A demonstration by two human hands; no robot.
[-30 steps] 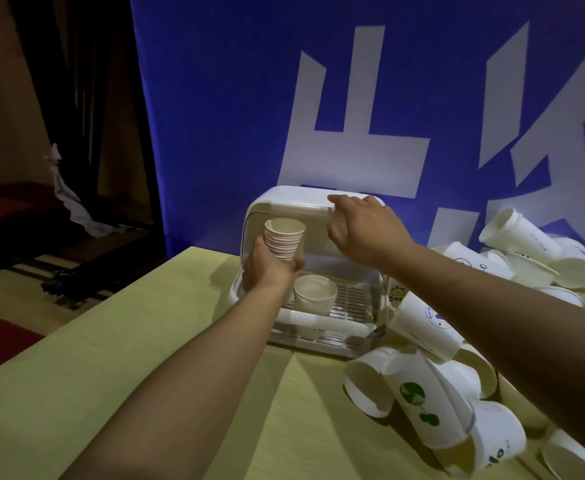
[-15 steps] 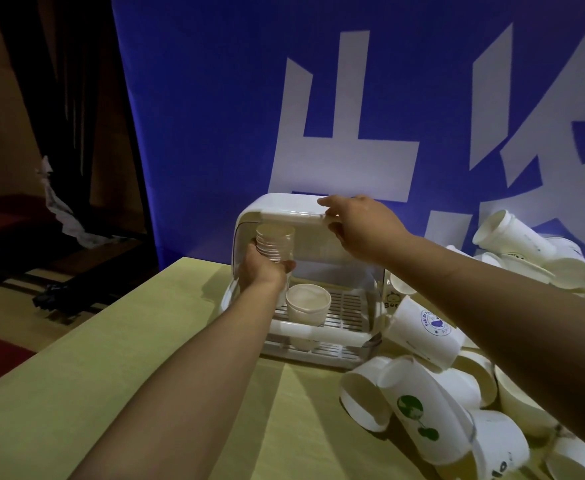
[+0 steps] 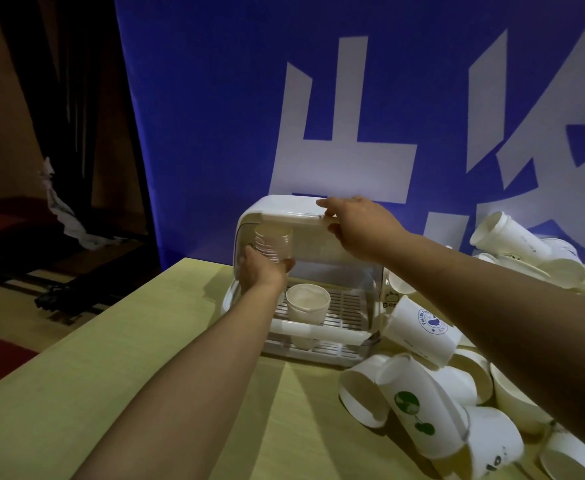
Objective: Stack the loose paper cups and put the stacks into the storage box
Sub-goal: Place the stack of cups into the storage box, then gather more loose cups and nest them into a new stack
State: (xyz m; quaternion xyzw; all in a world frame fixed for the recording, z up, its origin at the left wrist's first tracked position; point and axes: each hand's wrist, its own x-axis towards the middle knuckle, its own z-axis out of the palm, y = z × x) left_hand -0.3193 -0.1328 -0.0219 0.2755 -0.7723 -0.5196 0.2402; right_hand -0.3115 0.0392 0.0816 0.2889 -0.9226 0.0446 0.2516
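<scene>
Your left hand (image 3: 261, 270) grips a cup stack (image 3: 272, 242) inside the storage box (image 3: 350, 306); your right hand (image 3: 357, 225) holds its raised lid (image 3: 284, 211), fingers curled.

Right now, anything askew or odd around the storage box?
Mainly the loose paper cups: they lie tipped on their sides in a jumbled heap right of the storage box, some leaning on its side wall. Inside, one cup stack stands upright on the rack. Nothing looks spilled or visibly damaged.
</scene>
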